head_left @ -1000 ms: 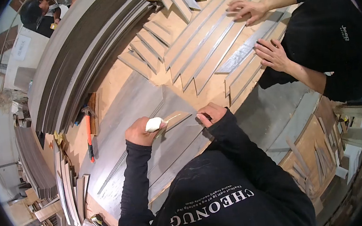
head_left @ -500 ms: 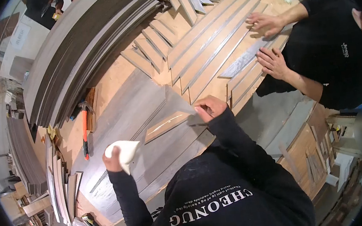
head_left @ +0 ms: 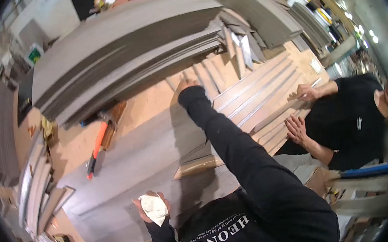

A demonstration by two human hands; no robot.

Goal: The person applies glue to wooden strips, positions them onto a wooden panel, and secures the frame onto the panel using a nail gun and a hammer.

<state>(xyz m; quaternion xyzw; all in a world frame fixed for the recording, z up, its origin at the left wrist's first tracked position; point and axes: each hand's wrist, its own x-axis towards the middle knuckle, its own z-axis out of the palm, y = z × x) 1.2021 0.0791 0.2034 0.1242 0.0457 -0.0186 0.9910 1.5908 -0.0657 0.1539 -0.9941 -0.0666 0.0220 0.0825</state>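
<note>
A worker's left hand point(head_left: 153, 208) grips a white pouch point(head_left: 155, 209), fingers wrapped around it, near a glue-streaked wood strip point(head_left: 196, 168) on grey panels point(head_left: 104, 204). The right hand point(head_left: 188, 84) reaches to short wood slats point(head_left: 204, 77); whether its fingers grip one cannot be told. Beyond the slats rise stacked grey boards point(head_left: 124, 22).

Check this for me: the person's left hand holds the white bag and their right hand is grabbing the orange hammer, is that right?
Not quite. The head view shows the right hand over by the short wooden strips, not grabbing the orange hammer. The left hand does hold the white bag.
</note>
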